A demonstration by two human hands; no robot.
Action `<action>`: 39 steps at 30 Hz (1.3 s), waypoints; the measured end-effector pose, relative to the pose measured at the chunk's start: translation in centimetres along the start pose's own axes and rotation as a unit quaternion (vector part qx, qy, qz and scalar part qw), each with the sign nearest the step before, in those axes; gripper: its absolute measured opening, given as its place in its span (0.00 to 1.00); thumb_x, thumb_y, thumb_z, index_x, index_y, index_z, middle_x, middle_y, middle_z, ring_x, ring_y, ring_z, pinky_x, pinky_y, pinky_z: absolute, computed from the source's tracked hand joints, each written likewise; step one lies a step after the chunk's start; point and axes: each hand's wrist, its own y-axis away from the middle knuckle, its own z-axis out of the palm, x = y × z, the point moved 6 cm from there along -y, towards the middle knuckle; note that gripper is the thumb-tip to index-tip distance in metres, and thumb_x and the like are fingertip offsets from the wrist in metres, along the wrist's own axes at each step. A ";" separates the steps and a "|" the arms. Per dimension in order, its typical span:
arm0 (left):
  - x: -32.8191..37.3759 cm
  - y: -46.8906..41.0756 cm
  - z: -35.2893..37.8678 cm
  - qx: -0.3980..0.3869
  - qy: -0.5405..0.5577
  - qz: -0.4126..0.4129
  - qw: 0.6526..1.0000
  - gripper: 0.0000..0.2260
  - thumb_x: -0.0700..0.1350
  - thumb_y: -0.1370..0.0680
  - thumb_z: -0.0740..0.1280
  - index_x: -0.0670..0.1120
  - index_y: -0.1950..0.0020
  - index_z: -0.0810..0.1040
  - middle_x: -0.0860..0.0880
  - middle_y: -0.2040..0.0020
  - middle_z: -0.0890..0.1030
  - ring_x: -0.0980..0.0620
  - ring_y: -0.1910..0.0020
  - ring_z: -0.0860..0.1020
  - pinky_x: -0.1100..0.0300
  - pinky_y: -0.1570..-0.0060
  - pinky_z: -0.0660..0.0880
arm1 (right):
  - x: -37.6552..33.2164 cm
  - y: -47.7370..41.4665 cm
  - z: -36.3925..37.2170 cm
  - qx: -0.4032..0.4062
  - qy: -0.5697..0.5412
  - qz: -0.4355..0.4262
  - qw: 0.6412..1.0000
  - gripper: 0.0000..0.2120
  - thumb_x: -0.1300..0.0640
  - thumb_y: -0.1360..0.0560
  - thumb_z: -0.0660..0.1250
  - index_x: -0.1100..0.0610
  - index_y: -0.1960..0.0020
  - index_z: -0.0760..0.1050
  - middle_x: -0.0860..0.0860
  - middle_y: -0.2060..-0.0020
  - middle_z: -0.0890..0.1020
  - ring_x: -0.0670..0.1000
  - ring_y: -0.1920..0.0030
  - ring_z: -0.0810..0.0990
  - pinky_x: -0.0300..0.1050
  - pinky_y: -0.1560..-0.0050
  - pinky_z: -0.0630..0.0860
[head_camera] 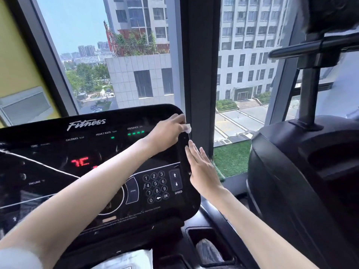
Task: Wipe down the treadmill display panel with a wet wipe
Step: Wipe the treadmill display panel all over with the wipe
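The black treadmill display panel (97, 152) fills the lower left, with lit red digits, green lights and a number keypad. My left hand (167, 133) reaches across to the panel's upper right corner and pinches a small white wet wipe (187, 128) against the right edge. My right hand (202, 169) lies flat with straight fingers along the panel's right side edge, just below the wipe.
A second black exercise machine (303, 181) stands close on the right with a bar overhead. A window with a dark vertical frame (200, 74) lies directly behind the panel. Below the panel are a tray recess (209, 247) and a white packet (126, 259).
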 end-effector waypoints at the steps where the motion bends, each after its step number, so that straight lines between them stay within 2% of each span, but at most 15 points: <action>1: -0.9 -0.4 -0.4 0.010 0.001 -0.022 1.000 0.15 0.31 0.26 0.62 0.47 0.45 0.78 0.50 0.52 0.71 0.52 0.50 0.69 0.55 0.67 0.71 | 0.1 0.2 0.2 -0.011 0.002 -0.006 1.000 0.39 0.74 0.31 0.62 0.62 0.25 0.51 0.55 0.24 0.50 0.50 0.25 0.50 0.41 0.27 0.42; 4: -3.0 -0.7 -1.9 0.089 -0.001 -0.128 0.988 0.13 0.31 0.26 0.62 0.44 0.47 0.77 0.48 0.52 0.71 0.51 0.50 0.69 0.52 0.63 0.75 | 0.2 0.3 0.5 -0.023 -0.002 -0.006 1.000 0.39 0.74 0.30 0.60 0.61 0.24 0.47 0.54 0.24 0.46 0.49 0.25 0.49 0.40 0.27 0.39; 5: -2.4 -0.5 -1.7 0.089 -0.005 -0.120 0.989 0.14 0.30 0.27 0.62 0.44 0.47 0.77 0.48 0.51 0.72 0.50 0.49 0.69 0.52 0.63 0.76 | 0.2 0.3 0.5 -0.023 -0.002 -0.006 1.000 0.39 0.74 0.30 0.60 0.61 0.24 0.47 0.54 0.24 0.46 0.48 0.25 0.49 0.39 0.28 0.38; 8: 1.1 0.7 0.7 -0.001 -0.014 0.011 1.000 0.17 0.29 0.28 0.60 0.44 0.44 0.76 0.48 0.50 0.72 0.50 0.49 0.69 0.50 0.66 0.76 | 0.2 0.2 0.6 -0.012 -0.013 0.003 1.000 0.38 0.73 0.30 0.60 0.60 0.24 0.48 0.52 0.24 0.46 0.45 0.27 0.46 0.37 0.30 0.36; 10: 1.2 1.0 0.9 -0.023 -0.015 0.040 0.999 0.18 0.28 0.29 0.60 0.44 0.44 0.76 0.48 0.51 0.71 0.50 0.49 0.68 0.51 0.67 0.76 | 0.3 0.3 0.7 -0.006 -0.024 0.014 1.000 0.39 0.74 0.30 0.59 0.59 0.24 0.48 0.51 0.24 0.46 0.44 0.28 0.43 0.34 0.31 0.34; 14: -1.0 0.6 -0.7 0.079 0.012 -0.089 0.993 0.18 0.27 0.30 0.61 0.43 0.45 0.76 0.47 0.53 0.71 0.49 0.50 0.69 0.52 0.66 0.76 | 0.3 0.3 1.0 -0.011 -0.020 0.010 1.000 0.39 0.75 0.30 0.58 0.59 0.24 0.46 0.52 0.24 0.45 0.46 0.26 0.46 0.37 0.28 0.38; 15: -0.6 0.8 -0.4 0.079 0.008 -0.082 0.993 0.18 0.27 0.30 0.61 0.43 0.45 0.76 0.47 0.53 0.71 0.49 0.50 0.69 0.51 0.67 0.76 | 0.4 0.2 1.0 -0.013 -0.015 0.006 1.000 0.39 0.75 0.30 0.59 0.60 0.24 0.47 0.52 0.24 0.45 0.47 0.25 0.47 0.38 0.28 0.38; 18: 2.0 1.9 1.5 -0.006 -0.007 0.055 0.998 0.15 0.29 0.28 0.62 0.41 0.45 0.77 0.45 0.51 0.72 0.47 0.49 0.70 0.50 0.70 0.76 | 0.7 0.3 0.8 -0.012 -0.019 0.013 1.000 0.39 0.74 0.30 0.60 0.59 0.24 0.49 0.52 0.24 0.47 0.43 0.28 0.44 0.35 0.31 0.35; 19: 1.8 1.9 1.5 -0.017 -0.009 0.070 0.997 0.15 0.29 0.28 0.62 0.42 0.45 0.77 0.45 0.51 0.72 0.47 0.49 0.70 0.49 0.69 0.76 | 0.8 0.4 0.8 -0.012 -0.021 0.016 1.000 0.39 0.73 0.30 0.60 0.58 0.24 0.49 0.50 0.24 0.47 0.42 0.30 0.43 0.35 0.31 0.36; 24: -1.3 0.6 -0.5 0.092 0.023 -0.078 0.992 0.19 0.26 0.30 0.61 0.42 0.45 0.76 0.46 0.53 0.71 0.48 0.52 0.69 0.49 0.66 0.77 | 0.8 0.3 1.1 -0.027 0.001 -0.003 1.000 0.40 0.73 0.30 0.60 0.59 0.24 0.46 0.51 0.24 0.44 0.46 0.25 0.49 0.39 0.27 0.40; 28: 2.4 2.4 2.0 -0.006 -0.012 0.074 0.997 0.15 0.29 0.28 0.62 0.42 0.45 0.76 0.45 0.51 0.72 0.48 0.50 0.70 0.53 0.69 0.77 | 0.8 0.5 0.9 -0.015 -0.010 0.011 1.000 0.39 0.72 0.30 0.61 0.59 0.24 0.49 0.52 0.24 0.50 0.45 0.27 0.46 0.38 0.31 0.43; 29: 2.2 2.3 2.0 -0.019 -0.012 0.085 0.996 0.15 0.30 0.27 0.62 0.42 0.44 0.76 0.46 0.51 0.72 0.48 0.50 0.70 0.54 0.69 0.76 | 0.9 0.5 0.9 -0.015 -0.012 0.016 1.000 0.39 0.72 0.30 0.61 0.58 0.24 0.49 0.52 0.24 0.50 0.44 0.28 0.45 0.37 0.31 0.43; 34: -0.6 1.0 0.0 0.083 0.027 -0.067 0.994 0.18 0.26 0.29 0.60 0.43 0.45 0.75 0.47 0.52 0.71 0.49 0.52 0.69 0.49 0.65 0.77 | 0.8 0.4 1.2 -0.027 0.009 -0.004 1.000 0.41 0.74 0.31 0.60 0.59 0.24 0.45 0.53 0.24 0.44 0.47 0.25 0.47 0.39 0.28 0.39; 37: 2.0 2.6 2.1 0.020 0.015 0.024 0.999 0.16 0.28 0.28 0.62 0.42 0.44 0.75 0.46 0.50 0.71 0.49 0.50 0.68 0.49 0.65 0.77 | 1.0 0.7 1.2 -0.022 0.009 0.013 1.000 0.42 0.73 0.30 0.61 0.56 0.24 0.45 0.55 0.24 0.45 0.47 0.27 0.42 0.40 0.29 0.40; 39: 2.3 3.0 2.6 -0.022 0.006 0.062 0.998 0.17 0.29 0.28 0.62 0.42 0.43 0.75 0.46 0.49 0.71 0.49 0.49 0.69 0.49 0.65 0.78 | 1.2 1.0 1.2 -0.023 0.006 0.029 0.999 0.43 0.73 0.30 0.61 0.54 0.24 0.43 0.56 0.24 0.47 0.49 0.26 0.45 0.41 0.29 0.43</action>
